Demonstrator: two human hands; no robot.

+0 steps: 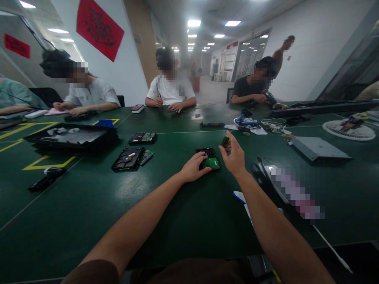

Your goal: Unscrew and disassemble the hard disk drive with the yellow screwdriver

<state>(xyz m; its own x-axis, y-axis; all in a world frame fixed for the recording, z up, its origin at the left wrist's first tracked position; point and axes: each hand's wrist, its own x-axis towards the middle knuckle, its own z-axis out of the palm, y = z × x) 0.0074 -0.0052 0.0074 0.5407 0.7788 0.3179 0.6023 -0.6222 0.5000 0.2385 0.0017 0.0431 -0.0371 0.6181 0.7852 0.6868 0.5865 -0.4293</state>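
A small hard drive (207,153) with a green circuit board (211,163) on its near end lies on the dark green table (166,205) in front of me. My left hand (194,167) rests on the drive's left side, fingers curled over the board and pressing it. My right hand (235,156) is raised just right of the drive and pinches a small green and red tool (226,141), probably a screwdriver, between thumb and fingers.
Two more opened drives (128,158) (143,138) lie to the left, past them a black tray (69,137). A grey box (319,149) and a white fan (349,129) are on the right. Three people sit along the far edge.
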